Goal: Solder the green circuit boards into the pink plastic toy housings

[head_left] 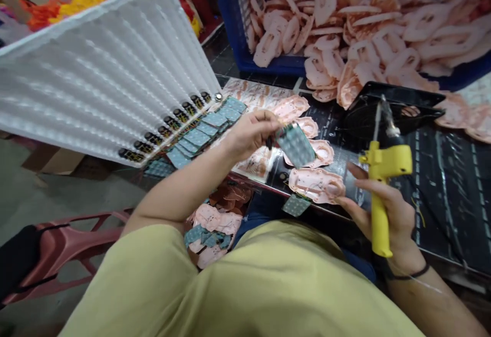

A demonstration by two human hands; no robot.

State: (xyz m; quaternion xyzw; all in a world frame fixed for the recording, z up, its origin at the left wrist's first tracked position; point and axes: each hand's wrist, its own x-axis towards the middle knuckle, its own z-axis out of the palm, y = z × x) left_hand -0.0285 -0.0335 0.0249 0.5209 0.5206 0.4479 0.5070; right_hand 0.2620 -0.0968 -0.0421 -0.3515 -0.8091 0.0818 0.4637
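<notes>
- To your far side stands a blue plastic crate [232, 20], heaped with flat, salmon-pink moulded pieces [383, 45] with cut-out centres.
- To your left, a white ribbed plastic panel [95, 81] leans over the work, with a row of small black parts [164, 132] along its lower edge.
- Below it, a red plastic chair [65, 245] stands on the floor to your left.
- In front of you lies a dark work table [448, 209], carrying a black angular stand [395, 112] and several pink pieces.
- Your right hand [387, 214] is closed around a yellow pistol-grip tool with a thin metal shaft [381, 194]; hold it upright, with the shaft clear of your fingers.
- Your left hand [249, 135] is nearly closed, pinching a small teal perforated pad [295, 145] between thumb and fingers; keep that pinch at the pad's edge so its face stays unobstructed.
- Overlapping teal pads [195, 137] lie below the white panel, and a single teal pad [296, 205] sits at the table's near edge, just beside a pink moulded piece [316, 184].
</notes>
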